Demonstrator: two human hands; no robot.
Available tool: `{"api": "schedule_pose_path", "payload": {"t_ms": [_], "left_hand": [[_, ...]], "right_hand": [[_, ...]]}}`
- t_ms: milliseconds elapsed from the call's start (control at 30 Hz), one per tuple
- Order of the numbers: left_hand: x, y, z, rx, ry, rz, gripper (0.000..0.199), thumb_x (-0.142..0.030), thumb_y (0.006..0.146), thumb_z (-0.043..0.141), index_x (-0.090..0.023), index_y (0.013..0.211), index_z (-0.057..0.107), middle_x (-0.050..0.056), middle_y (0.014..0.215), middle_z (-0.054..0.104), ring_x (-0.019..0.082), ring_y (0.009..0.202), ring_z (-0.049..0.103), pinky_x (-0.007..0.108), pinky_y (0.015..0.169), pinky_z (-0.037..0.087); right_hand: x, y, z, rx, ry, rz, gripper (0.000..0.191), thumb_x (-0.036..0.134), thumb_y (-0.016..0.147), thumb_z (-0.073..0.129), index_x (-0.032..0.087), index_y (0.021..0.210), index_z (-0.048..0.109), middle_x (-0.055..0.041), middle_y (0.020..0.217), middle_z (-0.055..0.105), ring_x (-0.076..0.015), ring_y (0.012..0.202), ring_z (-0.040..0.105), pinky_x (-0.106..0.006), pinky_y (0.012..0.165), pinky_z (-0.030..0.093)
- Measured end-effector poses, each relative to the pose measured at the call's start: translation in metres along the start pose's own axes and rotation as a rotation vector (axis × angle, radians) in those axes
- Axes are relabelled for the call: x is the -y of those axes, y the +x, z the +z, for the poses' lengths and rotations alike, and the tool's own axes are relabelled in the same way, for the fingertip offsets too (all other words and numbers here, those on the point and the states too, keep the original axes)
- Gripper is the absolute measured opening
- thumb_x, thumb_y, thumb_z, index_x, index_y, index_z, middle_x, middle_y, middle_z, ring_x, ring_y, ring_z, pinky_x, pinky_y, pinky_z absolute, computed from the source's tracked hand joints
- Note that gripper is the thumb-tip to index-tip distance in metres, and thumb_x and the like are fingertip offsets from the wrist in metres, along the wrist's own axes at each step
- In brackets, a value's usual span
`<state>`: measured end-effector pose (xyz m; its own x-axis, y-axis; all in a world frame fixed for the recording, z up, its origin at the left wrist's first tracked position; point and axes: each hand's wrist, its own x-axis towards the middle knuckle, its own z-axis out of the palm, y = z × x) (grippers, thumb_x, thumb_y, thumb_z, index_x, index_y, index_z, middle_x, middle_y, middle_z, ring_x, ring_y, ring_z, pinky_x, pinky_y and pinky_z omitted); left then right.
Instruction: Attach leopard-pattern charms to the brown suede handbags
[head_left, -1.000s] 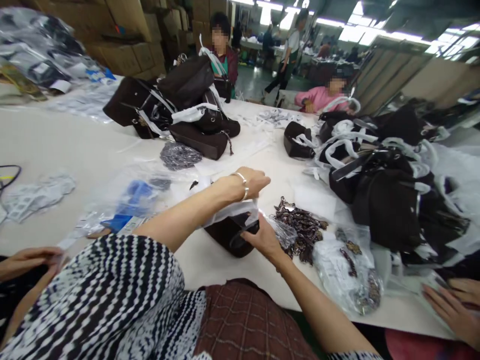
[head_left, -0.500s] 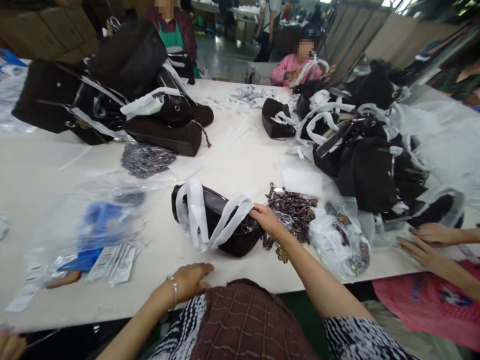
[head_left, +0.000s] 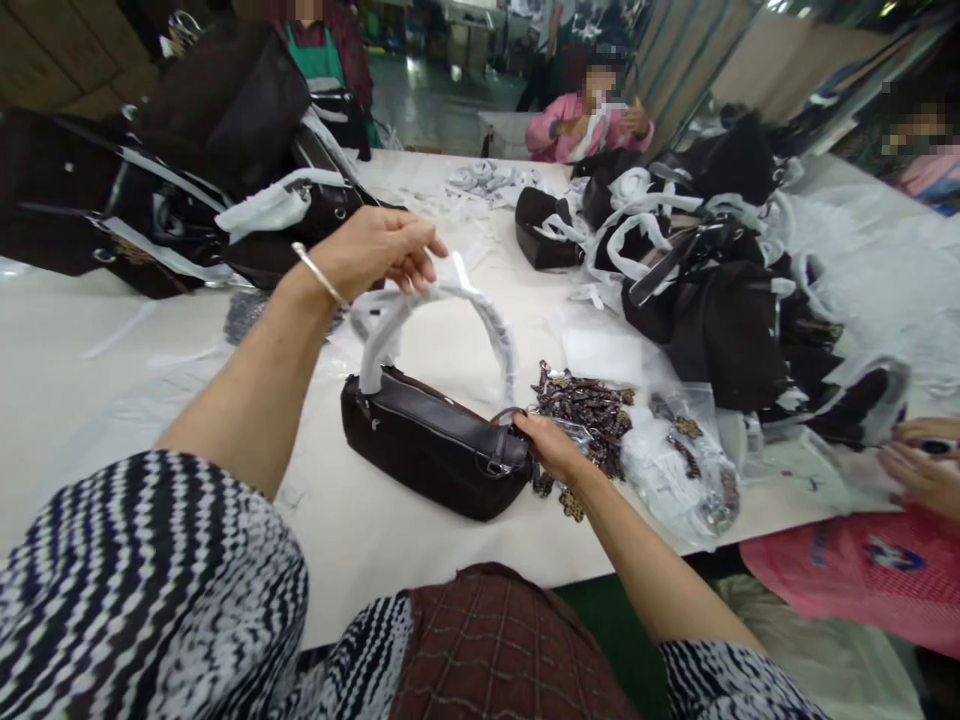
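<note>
While the right hand (head_left: 551, 446) pinches the right end of a boxy dark fabric handbag (head_left: 427, 462) on the pale worktop (head_left: 375, 575), the left hand (head_left: 379, 250) curls at its arched white-wrapped handle (head_left: 495, 325) (whether gripping, I cannot tell), tangled brown charms (head_left: 589, 420) alongside, heaped dark bags (head_left: 731, 330) beyond.

The camera sits on the person's head and looks forward and down, over the brown apron (head_left: 499, 640) at the bottom. The left hand (head_left: 371, 250) and right hand (head_left: 551, 445) look big and close. The dark bag (head_left: 435, 450) is near the middle. The view is wide, goes across the white table (head_left: 352, 570), and gets to the floor (head_left: 427, 110) far behind.
</note>
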<state>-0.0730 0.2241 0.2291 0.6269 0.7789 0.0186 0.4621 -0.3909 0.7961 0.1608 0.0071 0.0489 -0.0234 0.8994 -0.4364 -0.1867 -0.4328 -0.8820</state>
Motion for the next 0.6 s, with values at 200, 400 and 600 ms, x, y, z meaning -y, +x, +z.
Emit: {"api": "schedule_pose_path", "payload": {"t_ms": [200, 400, 600], "left_hand": [[0.008, -0.029, 0.067, -0.313, 0.295, 0.331, 0.031, -0.030, 0.089, 0.054, -0.018, 0.116, 0.062, 0.009, 0.120, 0.064, 0.024, 0.113, 0.058, 0.040, 0.102, 0.043], [0.022, -0.105, 0.115, -0.421, 0.639, 0.281, 0.048, -0.024, 0.091, 0.048, -0.025, 0.138, 0.044, 0.007, 0.145, 0.046, 0.026, 0.141, 0.031, 0.049, 0.117, 0.020], [0.099, -0.068, 0.126, 0.061, 0.862, -0.054, 0.040, -0.032, 0.096, 0.033, -0.016, 0.108, 0.067, 0.015, 0.115, 0.068, 0.029, 0.118, 0.056, 0.049, 0.110, 0.022]], "right_hand": [[-0.013, 0.000, 0.002, -0.352, 0.405, -0.084, 0.023, 0.039, 0.070, 0.073, 0.020, 0.080, 0.066, 0.0016, 0.068, 0.063, -0.0130, 0.061, 0.056, -0.024, 0.058, 0.045], [0.003, 0.003, -0.005, -0.289, 0.523, 0.037, 0.034, 0.049, 0.084, 0.057, 0.017, 0.083, 0.066, -0.0074, 0.080, 0.068, -0.0171, 0.068, 0.062, -0.032, 0.068, 0.051], [0.025, -0.026, -0.017, -0.337, 0.184, -0.128, 0.027, 0.040, 0.078, 0.067, 0.019, 0.096, 0.066, -0.0010, 0.077, 0.064, -0.0126, 0.063, 0.056, -0.028, 0.065, 0.046]]}}
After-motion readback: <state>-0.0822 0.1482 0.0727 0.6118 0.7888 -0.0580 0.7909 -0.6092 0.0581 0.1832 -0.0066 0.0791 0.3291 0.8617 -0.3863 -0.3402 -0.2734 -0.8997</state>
